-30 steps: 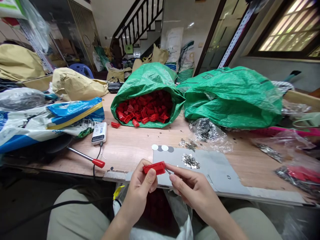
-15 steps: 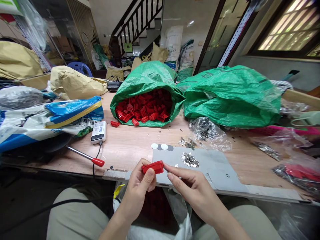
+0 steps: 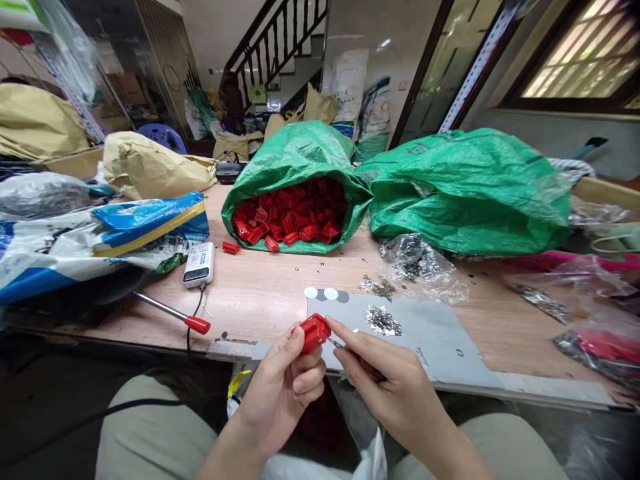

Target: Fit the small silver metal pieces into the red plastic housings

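Note:
In the head view, my left hand [image 3: 283, 387] pinches a red plastic part [image 3: 314, 332], a small block with a hollow in it, above the table's front edge. My right hand [image 3: 385, 373] is closed on a thin metal-tipped tool [image 3: 336, 343] whose dark handle lies mostly hidden in the palm. Its tip meets the right end of the red part, where my right index finger also touches or nearly touches it. A pile of small silvery metal pieces [image 3: 383, 321] lies on the grey mat [image 3: 440, 340] just beyond my hands.
A green sack [image 3: 305, 150] full of red parts [image 3: 290, 213] lies open at the back, beside another green sack [image 3: 465, 193]. A clear bag of metal pieces [image 3: 420, 267] sits right of centre. A white power bank [image 3: 199, 265] and a red-tipped lever [image 3: 197, 325] are at left.
My left hand has turned the red part so its hollow side shows and its right end is raised. More of the tool in my right hand is visible.

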`<state>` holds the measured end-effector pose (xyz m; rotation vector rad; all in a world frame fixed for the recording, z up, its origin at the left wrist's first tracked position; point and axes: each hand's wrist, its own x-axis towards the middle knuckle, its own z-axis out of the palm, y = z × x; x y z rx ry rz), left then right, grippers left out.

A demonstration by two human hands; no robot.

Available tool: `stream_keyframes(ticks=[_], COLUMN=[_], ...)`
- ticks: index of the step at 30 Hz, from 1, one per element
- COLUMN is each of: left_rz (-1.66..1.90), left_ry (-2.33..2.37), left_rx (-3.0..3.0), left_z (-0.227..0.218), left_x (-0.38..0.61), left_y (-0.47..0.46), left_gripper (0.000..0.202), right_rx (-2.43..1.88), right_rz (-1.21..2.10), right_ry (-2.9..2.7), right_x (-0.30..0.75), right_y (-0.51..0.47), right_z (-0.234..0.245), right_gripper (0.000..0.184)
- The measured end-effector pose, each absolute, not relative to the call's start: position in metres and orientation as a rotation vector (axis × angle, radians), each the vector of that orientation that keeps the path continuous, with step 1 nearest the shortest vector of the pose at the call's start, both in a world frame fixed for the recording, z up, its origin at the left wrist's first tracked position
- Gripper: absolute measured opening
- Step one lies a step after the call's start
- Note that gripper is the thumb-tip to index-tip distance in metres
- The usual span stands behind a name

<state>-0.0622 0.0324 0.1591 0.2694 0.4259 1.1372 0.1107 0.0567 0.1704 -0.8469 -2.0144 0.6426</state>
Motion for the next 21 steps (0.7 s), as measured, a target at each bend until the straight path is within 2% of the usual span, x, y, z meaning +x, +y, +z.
stream_keyframes(ticks=[9, 13, 16, 19, 21], left_rz=[1.084, 1.088, 1.205, 1.366, 1.425], left_ry=[0.357, 0.380, 0.516, 0.858, 1.050], left_rx=[0.229, 0.311, 0.528, 0.884, 1.038], left_z=[0.154, 0.150, 0.150, 0.151, 0.150], left_x=[-0.064, -0.061, -0.062, -0.068, -0.072], left_y=[0.031, 0.028, 0.024, 0.020, 0.017], left_gripper=[0.024, 0.028, 0.031, 0.020, 0.026], right_rx=[-0.757, -0.895, -1.081, -1.069, -0.989], right_rz=[0.542, 0.652, 0.928, 1.434, 1.666], right_ry=[-2.047, -1.843, -1.612, -1.403, -1.329], right_x=[0.110, 0.104, 0.104, 0.109, 0.112], right_y=[0.058, 0.059, 0.061, 0.062, 0.062], right_z=[0.176, 0.171, 0.165, 0.160, 0.158], right_gripper=[0.042, 0.030, 0.032, 0.055, 0.062])
